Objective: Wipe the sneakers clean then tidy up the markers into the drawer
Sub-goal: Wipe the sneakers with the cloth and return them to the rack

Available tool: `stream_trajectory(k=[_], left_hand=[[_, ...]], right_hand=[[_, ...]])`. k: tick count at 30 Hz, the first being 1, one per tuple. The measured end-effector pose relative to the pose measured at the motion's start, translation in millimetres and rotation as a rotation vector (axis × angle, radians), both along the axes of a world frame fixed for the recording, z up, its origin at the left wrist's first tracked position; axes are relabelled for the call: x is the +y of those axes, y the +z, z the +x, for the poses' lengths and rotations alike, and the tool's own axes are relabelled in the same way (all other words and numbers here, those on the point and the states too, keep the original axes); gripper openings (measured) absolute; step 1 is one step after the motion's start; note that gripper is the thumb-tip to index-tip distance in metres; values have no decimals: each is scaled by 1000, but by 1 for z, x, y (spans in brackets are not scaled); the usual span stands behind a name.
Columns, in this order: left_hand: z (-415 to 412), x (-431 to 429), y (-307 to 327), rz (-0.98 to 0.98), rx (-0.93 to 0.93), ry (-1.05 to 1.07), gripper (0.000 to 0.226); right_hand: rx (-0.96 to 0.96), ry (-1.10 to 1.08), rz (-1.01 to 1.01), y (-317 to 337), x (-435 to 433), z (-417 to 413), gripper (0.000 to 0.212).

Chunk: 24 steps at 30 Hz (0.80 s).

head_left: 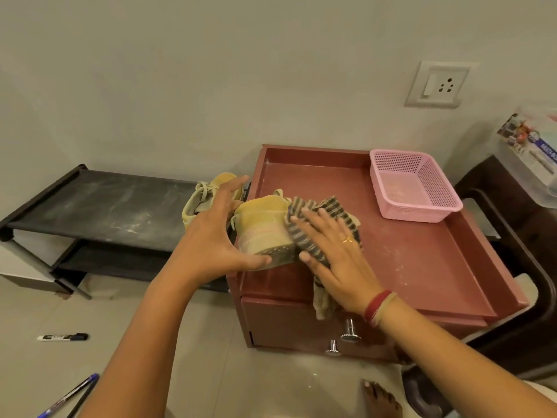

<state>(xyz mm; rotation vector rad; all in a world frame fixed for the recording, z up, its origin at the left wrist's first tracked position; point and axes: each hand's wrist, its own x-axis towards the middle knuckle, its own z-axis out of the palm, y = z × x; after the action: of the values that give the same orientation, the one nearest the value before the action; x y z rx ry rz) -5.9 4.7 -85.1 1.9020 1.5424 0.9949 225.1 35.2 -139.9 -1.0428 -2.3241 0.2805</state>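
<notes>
A yellow sneaker (262,224) lies on its side at the left front corner of a reddish-brown drawer unit (422,267), sole toward me. My left hand (211,233) holds it, thumb under the sole and fingers spread over the top. My right hand (334,251) presses a striped cloth (328,212) flat against the sneaker's right side. The second yellow sneaker (205,197) sits behind my left hand on a black shoe rack (99,203). A black-and-white marker (62,337) lies on the floor at the left. A blue pen (72,395) lies near the bottom left corner. Two metal drawer knobs (349,331) face me.
A pink mesh basket (413,185) stands at the back right of the unit's top. A dark chair (512,267) with a plastic box (530,155) is to the right. A wall socket (437,84) is above. A bare foot (381,398) is on the tiled floor.
</notes>
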Motion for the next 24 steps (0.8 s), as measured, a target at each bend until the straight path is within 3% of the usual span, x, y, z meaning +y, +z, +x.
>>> stream_trajectory(k=[4,9,11,14,15,17,19,21,24], left_hand=[[-1,-2,-2,-9,20,16,111],[-4,0,-4,-33,39,-7,112],[-5,0,-4,-40,36,-1,111],[-6,0,-5,-64,47,2,110],[-7,0,-6,-69,66,-5,111],[-8,0,-7,-80,109,-10,111],[-10,1,-9,-104,165,-12,111],[-8,3,-12,-143,257,-11,114],[4,8,-17,-241,348,43,120]], right_hand=[[272,-341,-262,-8,36,27,74],[48,-94,-96,-11,14,16,49],[292,-180,-259,-10,29,26,47],[701,-377,-735,-8,57,48,35],[796,-443,-777,-9,62,51,37],[944,-562,-637,-1,64,49,37],[889,-547,-376,15,54,42,32],[745,-395,-212,25,37,34,40],[268,-208,-90,14,7,6,50]])
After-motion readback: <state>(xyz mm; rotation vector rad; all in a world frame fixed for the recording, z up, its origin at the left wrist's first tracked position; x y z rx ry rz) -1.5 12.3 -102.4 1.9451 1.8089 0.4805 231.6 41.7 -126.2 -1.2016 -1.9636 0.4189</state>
